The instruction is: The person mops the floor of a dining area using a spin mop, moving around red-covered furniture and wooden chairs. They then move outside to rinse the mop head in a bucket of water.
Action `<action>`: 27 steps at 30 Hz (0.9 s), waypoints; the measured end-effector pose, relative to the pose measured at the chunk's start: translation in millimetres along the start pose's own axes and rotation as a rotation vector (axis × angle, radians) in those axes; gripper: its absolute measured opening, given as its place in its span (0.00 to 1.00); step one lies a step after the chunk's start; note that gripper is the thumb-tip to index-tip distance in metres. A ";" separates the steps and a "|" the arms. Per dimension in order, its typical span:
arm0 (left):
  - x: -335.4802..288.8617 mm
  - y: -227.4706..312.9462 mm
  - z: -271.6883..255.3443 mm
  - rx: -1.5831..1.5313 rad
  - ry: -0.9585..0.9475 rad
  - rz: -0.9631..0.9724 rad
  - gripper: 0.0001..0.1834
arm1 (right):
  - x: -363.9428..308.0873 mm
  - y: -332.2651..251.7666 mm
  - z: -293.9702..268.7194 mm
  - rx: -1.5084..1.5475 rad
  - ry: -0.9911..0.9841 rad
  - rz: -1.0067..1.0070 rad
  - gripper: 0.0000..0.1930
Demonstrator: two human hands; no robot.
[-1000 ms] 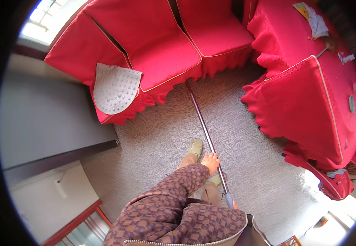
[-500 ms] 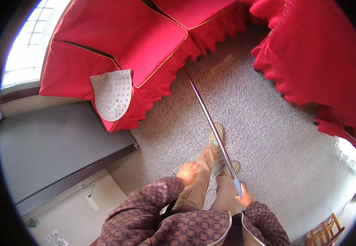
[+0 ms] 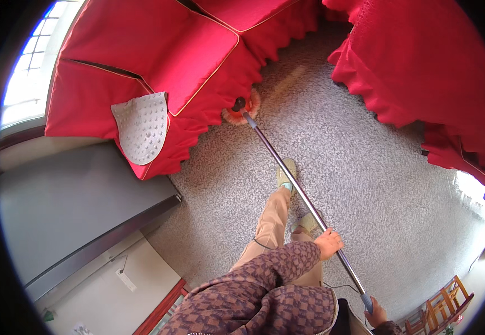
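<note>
A long-handled mop [image 3: 292, 181] slants across the view, its metal pole running from far left to near right. Its round head [image 3: 253, 103], with an orange-pink fringe and a dark joint, lies on the floor at the red sofa's ruffled skirt, which may cover part of it. My left hand [image 3: 329, 244] is closed round the lower pole. At the near end my right hand [image 3: 376, 314] grips the grey-blue handle, its fingers partly hidden. The pole passes just above my slippered feet [image 3: 287, 174].
A red-covered sofa [image 3: 192, 61] with a grey studded mat [image 3: 142, 128] on its arm stands far left. Another red-draped piece [image 3: 421, 67] is far right. A dark grey-topped cabinet [image 3: 80, 195] is at left. Small wooden chairs [image 3: 443, 304] stand near right, on patterned grey floor [image 3: 382, 184].
The mop head has come out from under the sofa skirt into sight. My right hand has pulled back toward the near right. My left hand, earlier off the pole, now holds it.
</note>
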State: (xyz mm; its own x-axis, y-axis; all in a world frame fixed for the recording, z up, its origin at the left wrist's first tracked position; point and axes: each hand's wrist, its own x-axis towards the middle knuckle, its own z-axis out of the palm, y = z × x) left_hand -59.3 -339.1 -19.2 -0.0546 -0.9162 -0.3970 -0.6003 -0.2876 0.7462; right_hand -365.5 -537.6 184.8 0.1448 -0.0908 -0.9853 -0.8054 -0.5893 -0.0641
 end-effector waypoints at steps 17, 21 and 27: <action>-101.8 -187.6 -103.2 0.140 0.070 -0.715 0.35 | 260.5 -210.0 -38.2 0.024 0.264 -0.361 0.39; -81.5 -161.0 -90.1 0.132 0.244 -0.623 0.36 | 200.3 -172.0 -29.6 0.054 0.240 -0.405 0.41; -55.6 -88.6 -80.4 0.171 0.329 -0.422 0.24 | 38.9 -105.9 -57.6 0.082 0.312 -0.456 0.40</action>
State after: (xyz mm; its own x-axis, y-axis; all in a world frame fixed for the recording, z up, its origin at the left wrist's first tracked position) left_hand 61.1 -285.1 -20.2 0.4536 -0.7783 -0.4342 -0.6385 -0.6237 0.4510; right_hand -241.4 -525.0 162.3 0.6427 -0.0821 -0.7617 -0.6614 -0.5613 -0.4975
